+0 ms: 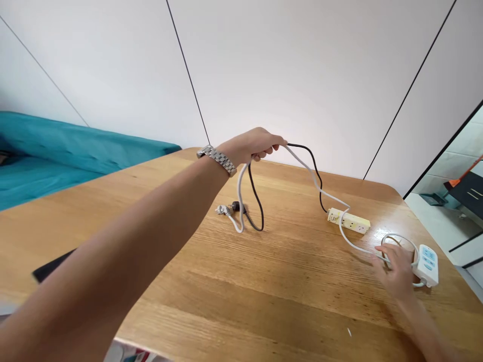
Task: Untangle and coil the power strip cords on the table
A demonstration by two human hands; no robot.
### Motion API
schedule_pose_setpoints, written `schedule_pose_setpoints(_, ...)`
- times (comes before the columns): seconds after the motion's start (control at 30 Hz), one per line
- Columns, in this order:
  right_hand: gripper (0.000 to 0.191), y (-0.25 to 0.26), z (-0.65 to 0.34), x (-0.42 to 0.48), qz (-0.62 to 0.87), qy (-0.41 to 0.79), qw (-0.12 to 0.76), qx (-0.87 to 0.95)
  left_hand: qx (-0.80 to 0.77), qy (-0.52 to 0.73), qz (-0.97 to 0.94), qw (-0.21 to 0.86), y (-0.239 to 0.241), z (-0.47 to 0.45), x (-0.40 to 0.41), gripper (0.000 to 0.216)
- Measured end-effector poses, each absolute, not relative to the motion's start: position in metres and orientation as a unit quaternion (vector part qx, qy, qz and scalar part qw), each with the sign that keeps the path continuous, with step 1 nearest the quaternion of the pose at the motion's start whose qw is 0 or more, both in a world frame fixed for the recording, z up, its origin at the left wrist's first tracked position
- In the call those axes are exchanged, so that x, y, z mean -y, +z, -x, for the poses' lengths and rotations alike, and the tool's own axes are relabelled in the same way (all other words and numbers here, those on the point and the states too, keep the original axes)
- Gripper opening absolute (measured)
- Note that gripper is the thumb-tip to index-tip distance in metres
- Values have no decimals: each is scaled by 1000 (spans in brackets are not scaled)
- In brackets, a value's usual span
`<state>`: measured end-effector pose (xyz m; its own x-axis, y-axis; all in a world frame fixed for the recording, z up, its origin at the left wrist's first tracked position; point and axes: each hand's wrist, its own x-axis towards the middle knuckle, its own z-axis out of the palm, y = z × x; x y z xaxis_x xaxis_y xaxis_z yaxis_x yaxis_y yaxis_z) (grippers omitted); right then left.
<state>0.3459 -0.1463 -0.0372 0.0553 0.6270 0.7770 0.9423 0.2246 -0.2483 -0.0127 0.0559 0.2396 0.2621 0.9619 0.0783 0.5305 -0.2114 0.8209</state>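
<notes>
Head view: the left hand (256,146), a metal-link wristwatch (218,159) on its wrist, is raised above the light wooden tabletop (264,281) with its fingers curled closed around two cables at once, a thin black power cord (315,168) and a white power cord (309,173). From the fist both cords hang in loops to the table, where their plugs, a white plug (223,209) and a black plug (237,206), lie just beside each other. On the far side the black cord runs down to a cream-yellow rectangular power strip (349,220) lying flat, and the white cord passes over that strip and sweeps round to a white power strip with blue sockets (427,264) near the table's right edge. The right hand (396,271) lies low on the wood, fingers pinching the white cord where it coils, just beside the white strip.

The work in hand looks like sorting the two cords apart. The next move likely calls for keeping the raised fist closed while the lower hand feeds the white cord through without snagging the yellow strip.

A teal cushion (75,151) sits beyond the table's left side.
</notes>
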Motion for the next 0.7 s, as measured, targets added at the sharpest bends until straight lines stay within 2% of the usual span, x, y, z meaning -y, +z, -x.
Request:
schedule_pose_setpoints(0.03,21,-34,-320,142,571,-126,441,681,-505,309,-710,382,242,8,-50,37)
schedule_pose_setpoints(0.07,28,-31,-292,136,560,-34,439,702,-487,307,-704,417,243,3,-43,39)
schedule_pose_setpoints(0.17,84,-28,-207,98,543,210,430,690,-419,299,-671,533,243,-17,-22,37)
schedule_pose_setpoints(0.23,110,-27,-153,62,539,308,473,626,-369,302,-641,602,239,-34,-10,34)
schedule_pose_setpoints(0.27,111,-27,-129,45,524,346,516,582,-343,305,-625,631,236,-42,-5,33)
schedule_pose_setpoints(0.33,85,-27,-87,16,492,397,606,483,-292,315,-600,675,232,-57,3,34)
schedule_pose_setpoints(0.4,56,-29,-60,2,502,426,614,436,-253,327,-591,692,232,-66,8,35)
schedule_pose_setpoints(0.43,49,-31,-54,1,505,436,607,432,-243,334,-594,690,234,-66,8,36)
schedule_pose_setpoints(0.6,47,-27,-98,43,508,458,550,479,-287,361,-642,612,251,-36,-4,30)
schedule_pose_setpoints(0.7,48,3,-156,93,540,395,448,593,-315,345,-676,570,249,-14,-13,27)
